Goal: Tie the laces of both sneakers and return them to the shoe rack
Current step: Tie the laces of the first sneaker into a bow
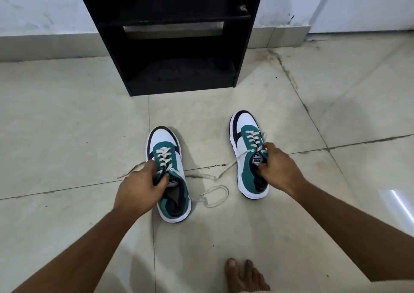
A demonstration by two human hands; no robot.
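Two white, teal and navy sneakers stand on the tiled floor, toes pointing at the rack. My left hand (136, 187) grips the tongue and collar of the left sneaker (165, 156). My right hand (277, 165) grips the tongue of the right sneaker (246, 135). Both pairs of white laces hang untied; loose lace ends (215, 194) trail on the floor between the shoes. The black shoe rack (174, 23) stands against the wall straight ahead, its lower shelves holding nothing I can make out.
My bare foot (244, 274) rests on the floor at the bottom, right of centre. Pale tiles with dark grout lines spread all around. A white wall with a grey skirting runs behind the rack.
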